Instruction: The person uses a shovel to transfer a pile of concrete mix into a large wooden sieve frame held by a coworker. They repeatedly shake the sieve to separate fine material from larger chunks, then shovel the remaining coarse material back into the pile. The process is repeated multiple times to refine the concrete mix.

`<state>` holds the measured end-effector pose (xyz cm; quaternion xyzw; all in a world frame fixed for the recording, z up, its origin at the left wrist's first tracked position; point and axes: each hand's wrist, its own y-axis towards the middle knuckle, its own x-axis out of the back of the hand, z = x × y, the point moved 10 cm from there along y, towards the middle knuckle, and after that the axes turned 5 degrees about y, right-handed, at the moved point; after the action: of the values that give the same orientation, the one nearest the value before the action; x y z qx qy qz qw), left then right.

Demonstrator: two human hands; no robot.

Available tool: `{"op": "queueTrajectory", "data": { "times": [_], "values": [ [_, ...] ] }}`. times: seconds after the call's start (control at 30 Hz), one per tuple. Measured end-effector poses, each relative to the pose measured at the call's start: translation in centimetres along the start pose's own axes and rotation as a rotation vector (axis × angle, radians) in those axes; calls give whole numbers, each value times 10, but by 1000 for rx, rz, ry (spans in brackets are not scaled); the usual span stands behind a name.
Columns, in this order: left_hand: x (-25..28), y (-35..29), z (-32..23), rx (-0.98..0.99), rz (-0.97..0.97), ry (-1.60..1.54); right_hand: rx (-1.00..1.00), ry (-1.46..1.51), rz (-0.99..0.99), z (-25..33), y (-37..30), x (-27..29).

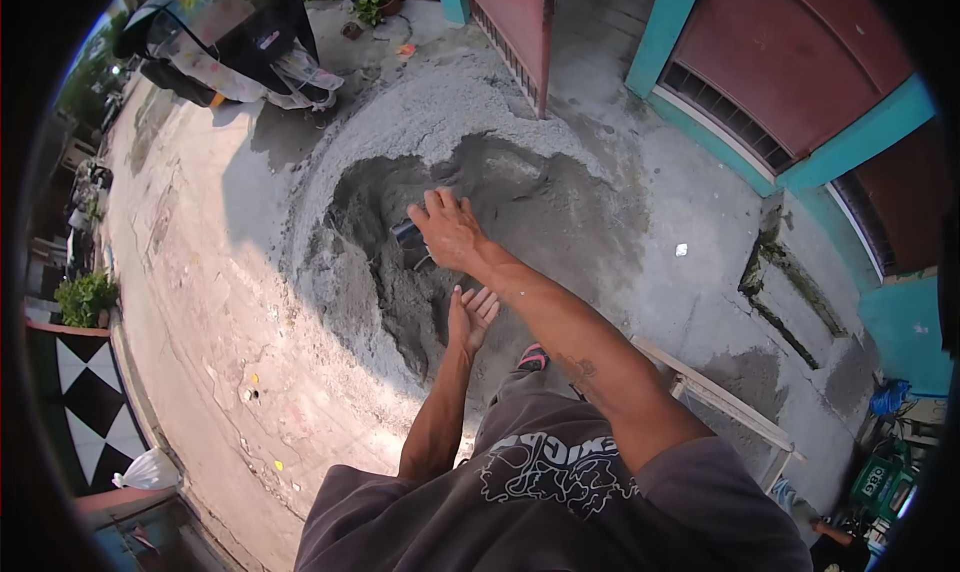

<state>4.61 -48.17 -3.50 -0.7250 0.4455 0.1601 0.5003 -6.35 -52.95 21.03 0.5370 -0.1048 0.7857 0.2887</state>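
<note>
My right hand [447, 230] reaches across the middle, its fingers curled around a short dark object [408, 236] with a shiny, rounded side. Most of this object is hidden behind the hand, so its exact kind does not show. Just below, my left hand [473, 317] is open, palm turned up and fingers apart, with nothing visible in it. Both hands are above a heap of grey sand [400, 187], which has a dug-out hollow with steep, crumbly edges.
A red gate leaf [515, 27] stands ajar beyond the heap. To the right are a teal-framed wall [770, 162], a broken concrete slab [795, 287] and a wooden frame [715, 397]. A covered vehicle [235, 47] is parked at the far left. My shoe [533, 357] is beside the sand.
</note>
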Motion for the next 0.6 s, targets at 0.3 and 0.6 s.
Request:
{"op": "queueTrajectory", "data": {
  "times": [0.3, 0.6],
  "values": [
    [329, -108, 119, 673, -346, 922, -70, 256, -262, -42, -46, 48],
    [198, 7, 97, 967, 92, 1652, -1479, 296, -160, -173, -567, -132]
  ]
}}
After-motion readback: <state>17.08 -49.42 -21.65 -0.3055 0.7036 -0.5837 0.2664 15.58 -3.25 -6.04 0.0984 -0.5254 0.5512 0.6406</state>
